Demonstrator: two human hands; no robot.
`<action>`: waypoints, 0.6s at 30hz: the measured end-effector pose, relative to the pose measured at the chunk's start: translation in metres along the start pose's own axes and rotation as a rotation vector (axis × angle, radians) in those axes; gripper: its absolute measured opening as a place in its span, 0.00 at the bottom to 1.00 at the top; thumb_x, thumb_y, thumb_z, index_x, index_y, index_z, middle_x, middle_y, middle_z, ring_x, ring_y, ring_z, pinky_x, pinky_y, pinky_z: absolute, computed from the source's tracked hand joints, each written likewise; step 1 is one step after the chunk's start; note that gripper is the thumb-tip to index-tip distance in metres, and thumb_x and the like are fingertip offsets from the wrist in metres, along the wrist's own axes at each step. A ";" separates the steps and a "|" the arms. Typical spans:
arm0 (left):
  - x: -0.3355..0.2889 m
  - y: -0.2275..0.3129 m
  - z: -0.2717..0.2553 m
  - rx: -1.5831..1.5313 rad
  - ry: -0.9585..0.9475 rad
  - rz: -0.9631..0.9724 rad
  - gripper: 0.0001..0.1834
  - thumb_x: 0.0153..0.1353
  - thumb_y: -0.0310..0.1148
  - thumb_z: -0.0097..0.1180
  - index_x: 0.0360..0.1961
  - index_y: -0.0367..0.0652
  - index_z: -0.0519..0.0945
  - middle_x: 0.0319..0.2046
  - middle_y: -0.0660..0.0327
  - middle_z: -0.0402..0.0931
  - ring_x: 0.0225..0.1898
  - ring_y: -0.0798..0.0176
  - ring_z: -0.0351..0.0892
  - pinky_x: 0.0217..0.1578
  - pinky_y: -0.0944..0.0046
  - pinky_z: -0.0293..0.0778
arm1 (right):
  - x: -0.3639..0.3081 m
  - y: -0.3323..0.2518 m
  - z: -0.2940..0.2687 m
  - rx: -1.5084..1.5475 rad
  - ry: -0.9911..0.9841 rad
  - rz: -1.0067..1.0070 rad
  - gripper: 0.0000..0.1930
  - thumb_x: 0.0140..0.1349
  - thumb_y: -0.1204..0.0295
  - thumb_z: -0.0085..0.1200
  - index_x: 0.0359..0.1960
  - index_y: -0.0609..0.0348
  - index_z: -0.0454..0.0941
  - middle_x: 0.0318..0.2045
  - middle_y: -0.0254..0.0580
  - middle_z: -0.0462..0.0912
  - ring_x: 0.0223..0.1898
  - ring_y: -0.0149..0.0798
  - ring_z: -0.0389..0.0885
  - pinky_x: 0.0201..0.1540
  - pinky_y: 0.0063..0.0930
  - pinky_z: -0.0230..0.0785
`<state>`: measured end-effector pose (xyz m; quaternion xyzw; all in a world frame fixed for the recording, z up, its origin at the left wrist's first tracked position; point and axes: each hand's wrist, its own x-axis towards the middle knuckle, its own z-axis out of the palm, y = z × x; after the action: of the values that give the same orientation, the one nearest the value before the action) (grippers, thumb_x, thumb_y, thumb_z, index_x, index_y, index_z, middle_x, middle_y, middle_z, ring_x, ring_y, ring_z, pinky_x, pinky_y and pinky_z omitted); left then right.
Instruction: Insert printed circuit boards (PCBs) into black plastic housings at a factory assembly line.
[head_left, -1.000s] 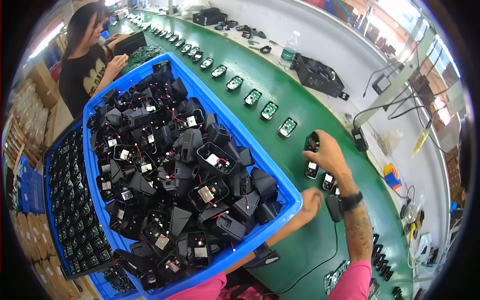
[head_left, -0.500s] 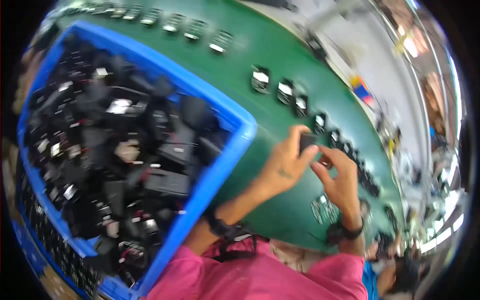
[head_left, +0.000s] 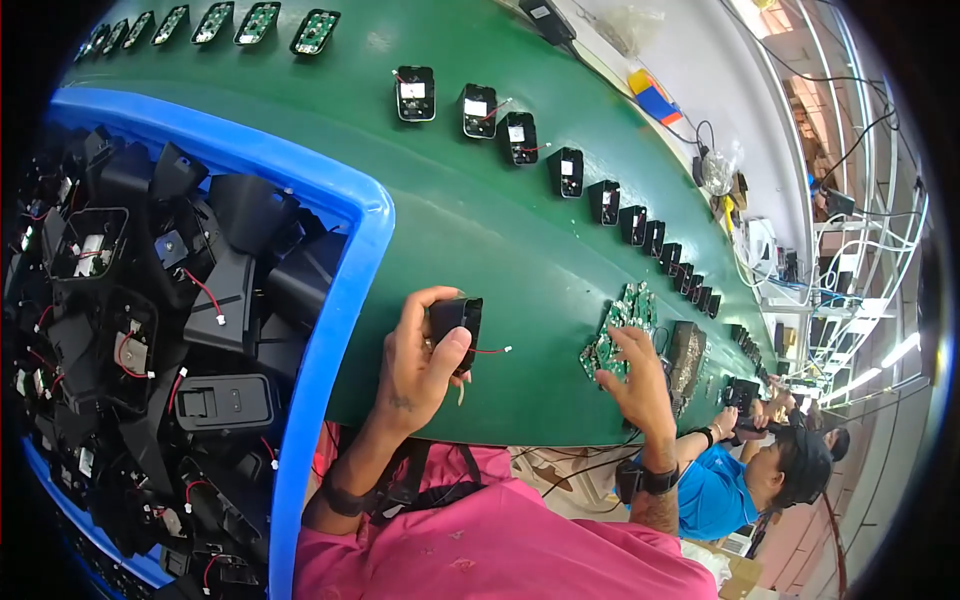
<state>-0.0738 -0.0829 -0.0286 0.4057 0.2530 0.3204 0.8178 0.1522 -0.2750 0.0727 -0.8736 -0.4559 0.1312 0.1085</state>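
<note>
My left hand (head_left: 408,372) is wrapped round a small black plastic housing (head_left: 461,313), its thumb along the near side. A thin red wire with a white connector (head_left: 508,349) sticks out of the housing to the right. Over a pile of green circuit boards (head_left: 634,304) hovers my right hand (head_left: 643,390), fingers spread and holding nothing visible. Whether its fingertips touch the boards I cannot tell.
A blue bin (head_left: 376,215) heaped with black housings stands at left. Along the green table (head_left: 440,235) runs a row of housings (head_left: 521,138), with board-fitted ones (head_left: 316,33) farther left. Right of the boards lies a brownish block (head_left: 686,365). A co-worker in blue (head_left: 715,495) sits at right.
My hands, close together at the housing before, have moved apart. The left keeps the housing; the right is now at the circuit boards. The whole view has shifted, and the blur is gone.
</note>
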 end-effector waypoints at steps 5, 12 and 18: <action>-0.009 0.017 -0.019 0.029 0.029 0.013 0.21 0.68 0.35 0.51 0.58 0.38 0.65 0.39 0.60 0.70 0.31 0.73 0.74 0.25 0.73 0.76 | 0.019 -0.001 0.033 -0.038 -0.060 -0.119 0.26 0.49 0.78 0.63 0.54 0.62 0.76 0.53 0.53 0.77 0.51 0.52 0.78 0.56 0.39 0.69; -0.001 -0.002 -0.010 -0.023 -0.168 0.007 0.23 0.71 0.41 0.47 0.60 0.37 0.64 0.32 0.62 0.72 0.25 0.73 0.75 0.24 0.72 0.72 | 0.008 0.076 0.034 -0.460 0.194 -0.389 0.15 0.62 0.68 0.56 0.44 0.67 0.82 0.37 0.59 0.83 0.33 0.55 0.81 0.37 0.40 0.74; -0.007 -0.013 -0.008 0.010 -0.173 0.138 0.26 0.69 0.44 0.50 0.59 0.36 0.63 0.29 0.62 0.72 0.21 0.72 0.75 0.20 0.71 0.72 | 0.035 0.061 0.035 -0.418 0.364 -0.248 0.14 0.65 0.69 0.54 0.47 0.65 0.83 0.35 0.55 0.85 0.36 0.52 0.83 0.42 0.37 0.75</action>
<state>-0.0798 -0.0895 -0.0429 0.4525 0.1544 0.3385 0.8104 0.2068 -0.2781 0.0167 -0.8238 -0.5493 -0.1386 0.0215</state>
